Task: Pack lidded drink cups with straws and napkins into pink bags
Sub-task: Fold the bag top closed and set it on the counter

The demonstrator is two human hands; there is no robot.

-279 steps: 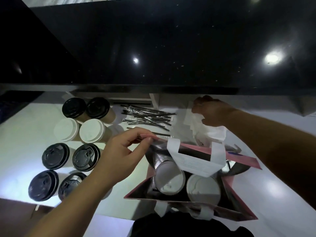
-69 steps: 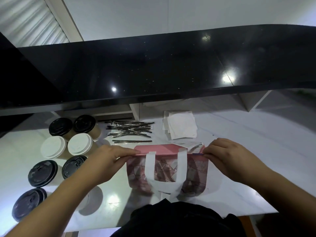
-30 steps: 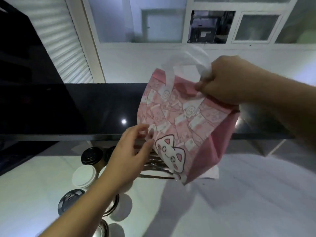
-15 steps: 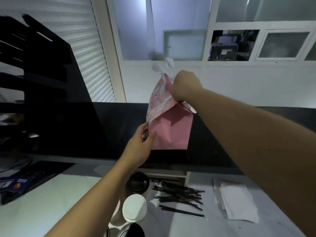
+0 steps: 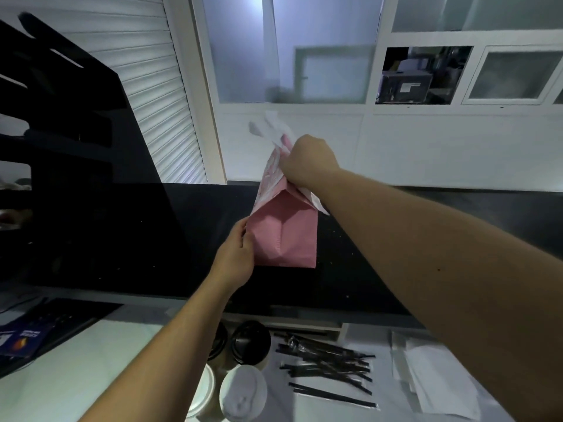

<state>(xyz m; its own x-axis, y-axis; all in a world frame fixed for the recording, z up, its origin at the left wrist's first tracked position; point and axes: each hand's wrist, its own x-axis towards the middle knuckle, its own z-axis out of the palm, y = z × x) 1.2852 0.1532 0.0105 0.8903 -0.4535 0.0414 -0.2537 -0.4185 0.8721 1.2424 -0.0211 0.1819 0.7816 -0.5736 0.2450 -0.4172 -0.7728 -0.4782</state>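
— Where is the pink bag (image 5: pixel 285 236) now?

— Standing upright on the black raised counter (image 5: pixel 137 239), narrow plain side toward the camera, bottom edge touching the counter top. Folded shut at the top, with white handles (image 5: pixel 269 127) sticking up above the fold.

— And the hands?

— Well apart, one high and one low, both on the bag. Right hand (image 5: pixel 307 161) up at the top, fingers curled tightly round the folded mouth, just under the handles. Left hand (image 5: pixel 236 254) down at the lower left edge, fingers and thumb pinching the paper there.

— Contents of the bag?

— Cannot tell — closed and opaque from this side. Only a strip of printed pattern seen along the left face.

— What lies below on the white work surface (image 5: pixel 76 376)?

— Cups near the left forearm: two with black lids (image 5: pixel 251 342) at the back, close under the counter edge, one half hidden by the arm; two with white lids (image 5: pixel 243 397) in front of them. Just to the right, a loose pile of black wrapped straws (image 5: pixel 329 365), some crossing each other, one lying apart at the front. Further right, a stack of white napkins (image 5: pixel 438 379), partly covered by the right forearm.

— Anything else?

— A dark flat object with a blue printed card (image 5: pixel 21 344) at the far left, blurred. Behind the counter, a white wall with windows (image 5: pixel 335 74) and a ribbed white shutter (image 5: pixel 137 86).
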